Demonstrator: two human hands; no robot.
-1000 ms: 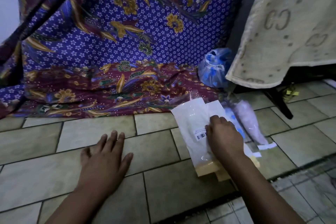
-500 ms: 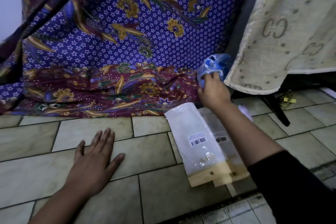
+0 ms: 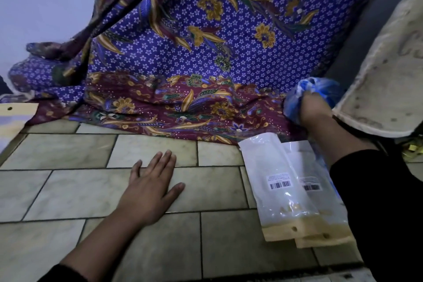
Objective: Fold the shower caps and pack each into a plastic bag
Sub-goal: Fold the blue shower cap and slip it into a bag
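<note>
A crumpled blue bundle of shower caps (image 3: 320, 89) lies at the right, against the patterned cloth. My right hand (image 3: 314, 107) reaches into it; its fingers are buried in the blue plastic and seem to grip it. Two clear plastic bags (image 3: 274, 181) with barcode labels and tan header strips lie overlapping on the tiled floor (image 3: 68, 190), just below that hand. My left hand (image 3: 151, 188) rests flat on the tiles in the middle, fingers straight and spread, holding nothing.
A purple and maroon batik cloth (image 3: 183, 64) hangs and spreads along the back. A beige fabric (image 3: 384, 89) hangs at the right over the bundle. Another tan bag header (image 3: 13, 110) shows at the left edge.
My right hand left the plastic bags, reached up to the blue bundle and now sits deeper in it. My left hand stayed flat on the floor. The view shifted right.
</note>
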